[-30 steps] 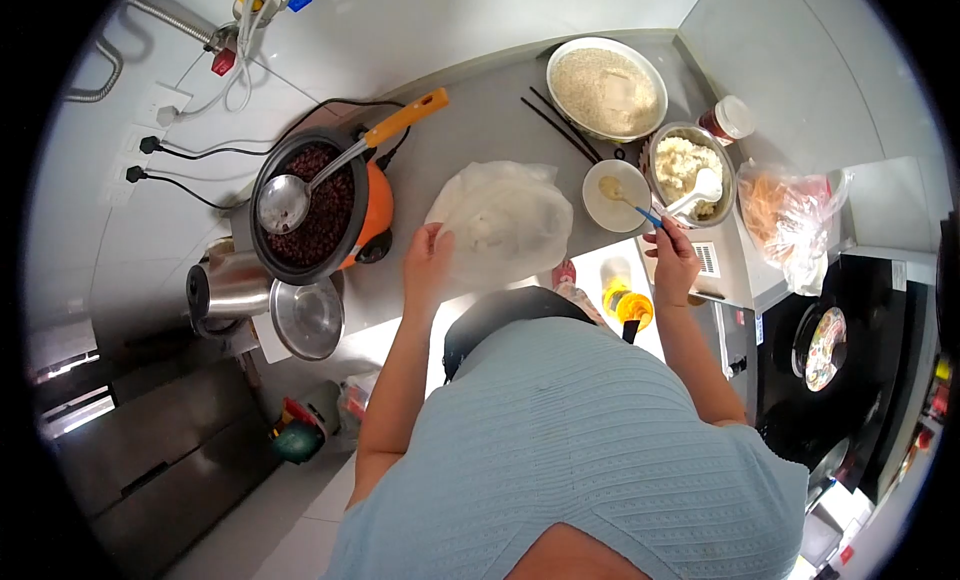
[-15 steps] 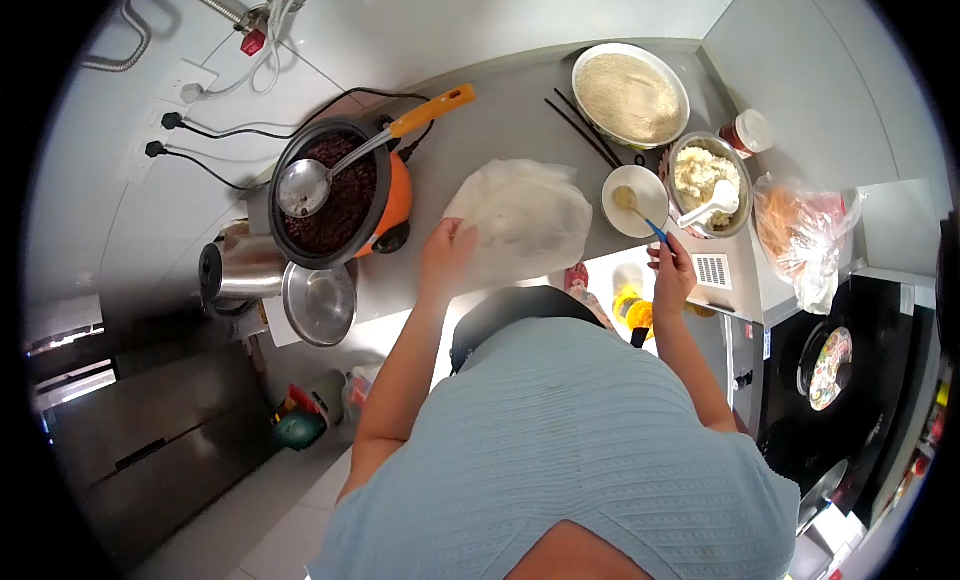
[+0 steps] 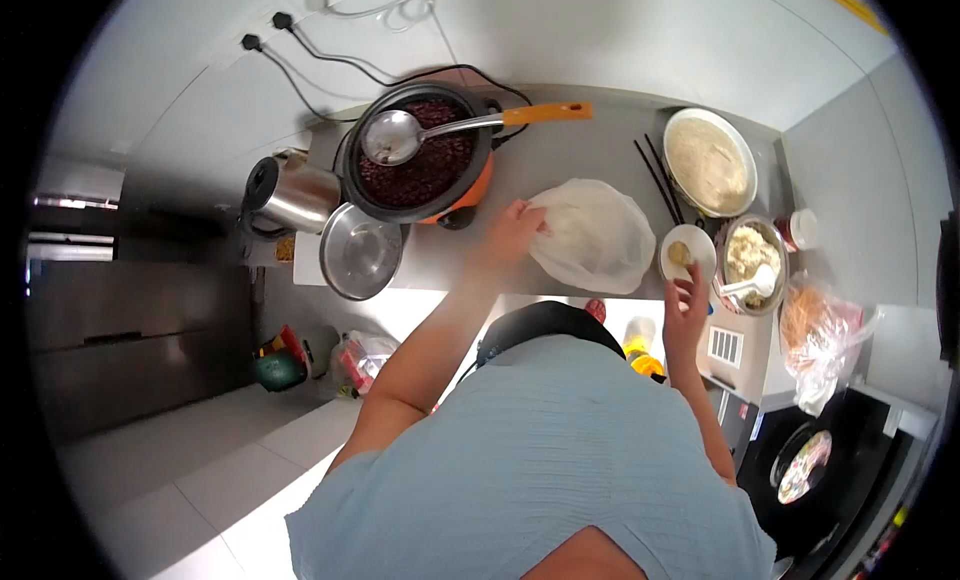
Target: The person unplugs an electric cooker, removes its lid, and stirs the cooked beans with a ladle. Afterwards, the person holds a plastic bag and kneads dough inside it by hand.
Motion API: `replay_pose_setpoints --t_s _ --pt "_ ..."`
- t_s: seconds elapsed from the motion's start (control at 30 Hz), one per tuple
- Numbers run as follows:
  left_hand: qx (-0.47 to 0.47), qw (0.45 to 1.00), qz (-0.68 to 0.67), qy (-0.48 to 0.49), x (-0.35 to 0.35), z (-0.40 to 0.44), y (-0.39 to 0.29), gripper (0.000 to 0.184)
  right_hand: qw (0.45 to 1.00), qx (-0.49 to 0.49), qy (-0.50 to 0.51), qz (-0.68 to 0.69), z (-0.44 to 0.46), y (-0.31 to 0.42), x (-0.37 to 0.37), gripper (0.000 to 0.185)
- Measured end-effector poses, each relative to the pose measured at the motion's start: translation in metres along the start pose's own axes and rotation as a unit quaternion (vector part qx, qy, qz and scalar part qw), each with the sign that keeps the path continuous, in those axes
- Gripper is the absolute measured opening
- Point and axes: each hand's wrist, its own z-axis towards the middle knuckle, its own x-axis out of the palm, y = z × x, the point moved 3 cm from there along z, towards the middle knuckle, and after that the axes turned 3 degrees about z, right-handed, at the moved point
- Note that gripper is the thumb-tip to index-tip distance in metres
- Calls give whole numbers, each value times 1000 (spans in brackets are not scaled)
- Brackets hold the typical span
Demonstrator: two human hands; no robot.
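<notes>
A translucent plastic bag [image 3: 595, 235] lies spread on the grey counter. At its left edge is my left hand [image 3: 515, 232], fingers closed on the film. To the right, my right hand [image 3: 684, 308] is at the near rim of a small white bowl [image 3: 668, 242], fingers bent. A small blue-handled utensil [image 3: 710, 308] leans in that bowl, its handle partly hidden by my fingers, which appear to grip it. Its pale head rests in the bowl; I cannot tell whether it is a spoon or a brush.
An orange-sided cooker [image 3: 476, 185] of dark red filling has a slotted ladle [image 3: 545, 113] across it. A metal lid [image 3: 362, 252] and kettle [image 3: 310, 194] stand left. Right are black chopsticks [image 3: 657, 178], a bowl of pale powder [image 3: 708, 162], and a pot of white food [image 3: 750, 255].
The view has shifted, so the counter sits lower and further right. My right hand has come closer to the small bowl, covering more of the blue handle. My left hand remains at the bag's edge.
</notes>
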Motion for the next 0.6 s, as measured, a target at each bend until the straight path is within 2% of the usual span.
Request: replay_pose_setpoints --t_s 0.07,0.17,0.2,0.23,0.27,0.33,0.4,0.47,0.5,0.53,0.57,0.6 --pt "-12 1000 -1 18 1 -3 -1 33 991 95 26 88 22 -11 34 60" --pt "-22 998 54 38 0 -21 -13 42 995 54 83 28 49 -22 67 65" --pt "-20 998 51 35 -2 -26 -13 42 982 105 144 70 53 -14 74 66" --pt "2 994 104 24 -5 -32 -13 47 960 155 204 111 56 -9 82 66" --pt "25 987 156 12 -9 -37 -14 52 960 150 209 110 62 -6 87 66" --pt "32 992 119 4 -18 -35 7 55 992 -15 124 -11 78 7 90 62" --pt "40 996 82 -3 -29 -40 18 58 988 -41 144 23 104 20 105 64" --pt "-19 999 9 -32 -42 -57 17 58 983 -64 163 57 126 52 119 65" --pt "-18 999 5 -37 -48 -63 24 58 962 41 205 174 131 78 131 64" --pt "-9 999 -31 -42 -54 -67 32 55 916 146 241 284 132 94 146 62" --pt "3 997 -67 -46 -60 -71 37 53 916 143 247 282 137 100 160 62" --pt "6 996 -71 -51 -65 -75 37 53 885 189 274 325 140 104 176 59"
